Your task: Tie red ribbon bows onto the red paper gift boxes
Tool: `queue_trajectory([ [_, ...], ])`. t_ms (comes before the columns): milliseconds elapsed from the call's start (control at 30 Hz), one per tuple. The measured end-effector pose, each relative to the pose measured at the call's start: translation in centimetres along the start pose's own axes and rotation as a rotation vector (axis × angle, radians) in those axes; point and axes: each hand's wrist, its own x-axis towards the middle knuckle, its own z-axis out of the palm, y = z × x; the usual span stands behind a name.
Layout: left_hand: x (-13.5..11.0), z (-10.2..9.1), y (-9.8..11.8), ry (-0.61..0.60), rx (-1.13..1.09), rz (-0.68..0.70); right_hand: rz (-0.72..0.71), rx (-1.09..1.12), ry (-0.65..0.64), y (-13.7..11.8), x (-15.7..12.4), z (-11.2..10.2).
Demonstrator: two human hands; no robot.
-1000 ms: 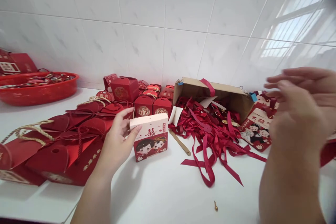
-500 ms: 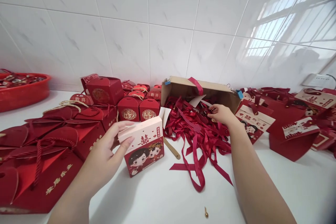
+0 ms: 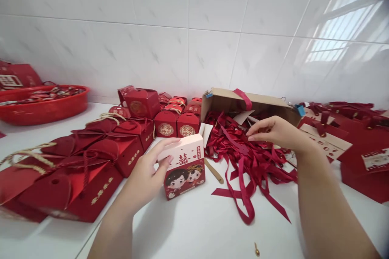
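Observation:
My left hand (image 3: 152, 172) grips a small red-and-cream candy box (image 3: 184, 178) printed with two cartoon figures, thumb on its front and fingers round the back. The box stands upright, slightly tilted, at the white table. My right hand (image 3: 278, 131) is over a tangled pile of dark red ribbons (image 3: 235, 145), thumb and fingertips pinched together. Whatever those fingertips hold is too small to make out against the ribbons. The pile spills out of a cardboard box (image 3: 258, 96) lying on its side. A small gold fastener (image 3: 257, 249) lies near the front edge of view.
Red gift boxes with rope handles (image 3: 100, 182) crowd the left, with smaller red boxes (image 3: 167, 123) behind. A red plastic basin (image 3: 45, 107) of wrapped pieces stands far left. Red gift bags (image 3: 358, 137) fill the right. A flat golden strip (image 3: 214, 170) lies beside the ribbons. A tiled wall closes the back.
The view has turned left, so everything shifts rightward in the picture. My right hand has lifted slightly and drawn back from the ribbons. My left hand keeps its grip on the candy box.

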Motion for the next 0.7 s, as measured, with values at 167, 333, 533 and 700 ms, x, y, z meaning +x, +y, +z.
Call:
queue_trajectory([
  [167,0.0,0.5,0.8,0.025,-0.127,-0.088,-0.489,0.292,-0.339,-4.9,-0.5,2.8],
  [333,0.1,0.8,1.1,0.045,-0.105,-0.060,-0.671,0.405,-0.268,-6.7,0.6,7.5],
  [533,-0.1,0.5,1.4,0.107,-0.056,0.011,-0.827,0.315,-0.007,-6.9,1.1,9.7],
  [700,-0.5,0.2,2.1,-0.056,-0.187,-0.113,-0.723,0.284,0.070,-6.7,1.1,10.9],
])
